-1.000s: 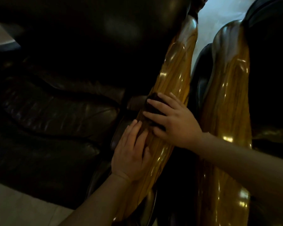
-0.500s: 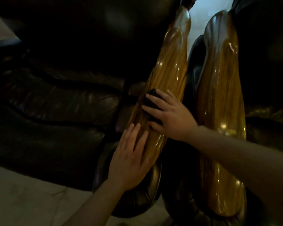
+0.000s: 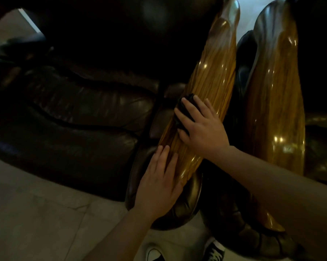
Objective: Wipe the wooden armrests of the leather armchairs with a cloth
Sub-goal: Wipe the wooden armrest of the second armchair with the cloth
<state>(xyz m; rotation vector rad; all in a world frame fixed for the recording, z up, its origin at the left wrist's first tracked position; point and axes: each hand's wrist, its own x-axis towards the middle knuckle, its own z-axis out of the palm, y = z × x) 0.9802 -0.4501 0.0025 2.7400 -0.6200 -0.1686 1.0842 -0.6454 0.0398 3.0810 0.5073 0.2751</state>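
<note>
Two glossy golden wooden armrests run side by side up the view. The left armrest (image 3: 213, 80) belongs to the dark brown leather armchair (image 3: 79, 113); the right armrest (image 3: 275, 102) belongs to a second dark armchair (image 3: 320, 53). My right hand (image 3: 202, 127) presses a small dark cloth (image 3: 185, 108) flat on the left armrest's middle, fingers spread over it. My left hand (image 3: 158, 183) lies flat on the lower end of the same armrest, fingers together, holding nothing.
Pale tiled floor (image 3: 36, 213) lies in front of the chairs. My two black-and-white sneakers (image 3: 213, 249) show at the bottom edge. A narrow dark gap separates the two armrests.
The view has pulled back and down, so the armrest's lower end and the floor show. My right hand with the cloth stays on the armrest's middle; my left hand sits lower on it.
</note>
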